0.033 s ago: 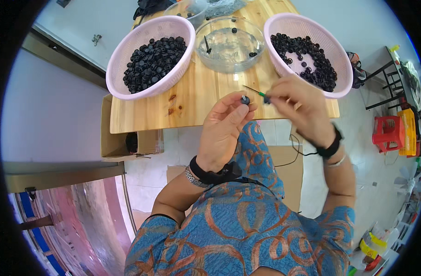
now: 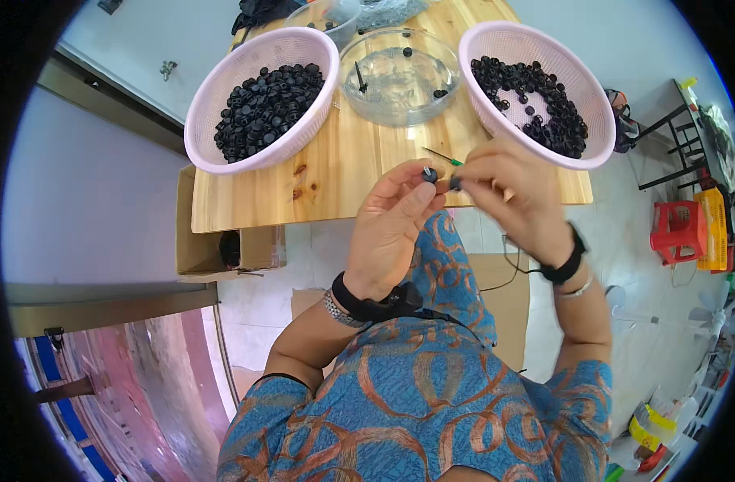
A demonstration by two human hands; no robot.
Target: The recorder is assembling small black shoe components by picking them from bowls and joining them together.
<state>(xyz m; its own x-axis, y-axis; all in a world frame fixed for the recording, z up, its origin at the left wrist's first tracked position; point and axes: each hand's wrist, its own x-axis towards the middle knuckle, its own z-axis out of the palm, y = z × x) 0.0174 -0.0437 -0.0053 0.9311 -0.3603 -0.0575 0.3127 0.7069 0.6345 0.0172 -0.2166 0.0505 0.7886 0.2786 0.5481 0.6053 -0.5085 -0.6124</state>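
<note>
My left hand (image 2: 390, 217) pinches a small round black part (image 2: 430, 174) between thumb and fingers, and a pale bit shows on its top. Just to the right, my right hand (image 2: 518, 193) is closed on a thin-shafted tool (image 2: 456, 162) with a green section near its grip; the shaft points left and away from me. Another small black piece (image 2: 456, 184) sits at the fingertips of that same hand, close to the left hand's fingers. The rest of the tool is hidden in my right palm.
On the wooden table (image 2: 255, 197), a pink basket full of black caps (image 2: 194, 132) stands left, and another pink basket with black rings (image 2: 604, 132) right. Between them is a clear round tray (image 2: 395, 118) with a few black pieces. A red stool (image 2: 677, 229) stands far right.
My right hand has moved slightly left, bringing its small black piece closer to my left hand. The left hand has stayed in place with its part.
</note>
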